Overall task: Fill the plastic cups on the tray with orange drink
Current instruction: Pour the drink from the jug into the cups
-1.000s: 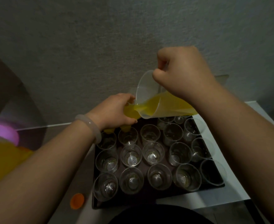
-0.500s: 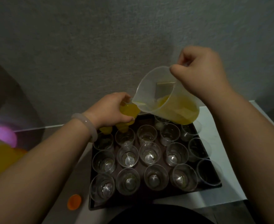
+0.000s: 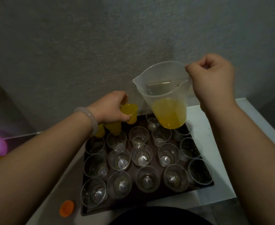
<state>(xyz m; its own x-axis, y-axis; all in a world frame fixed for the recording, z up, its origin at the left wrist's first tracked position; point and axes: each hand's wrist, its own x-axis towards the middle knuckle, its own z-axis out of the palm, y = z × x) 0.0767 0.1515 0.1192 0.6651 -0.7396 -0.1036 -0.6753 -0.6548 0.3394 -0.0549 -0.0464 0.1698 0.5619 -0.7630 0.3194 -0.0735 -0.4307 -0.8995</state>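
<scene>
Your right fingers (image 3: 196, 69) are curled tight round a jug handle; your left fingers (image 3: 125, 118) pinch a filled cup (image 3: 131, 112) by its wall. Below both sets of fingers, toward you, the dark tray (image 3: 133, 201) spreads out, carrying rows of empty clear cups (image 3: 141, 155). The clear jug (image 3: 162, 85) hangs down and left of your right fingers, nearly upright above the tray's far-right cups, orange drink (image 3: 170, 113) pooled in its bottom. Two more filled cups (image 3: 114, 127) sit just beneath your left palm. Well nearer you than your left fingers, just beside the tray's near-left corner, lies a small orange cap (image 3: 67, 208).
</scene>
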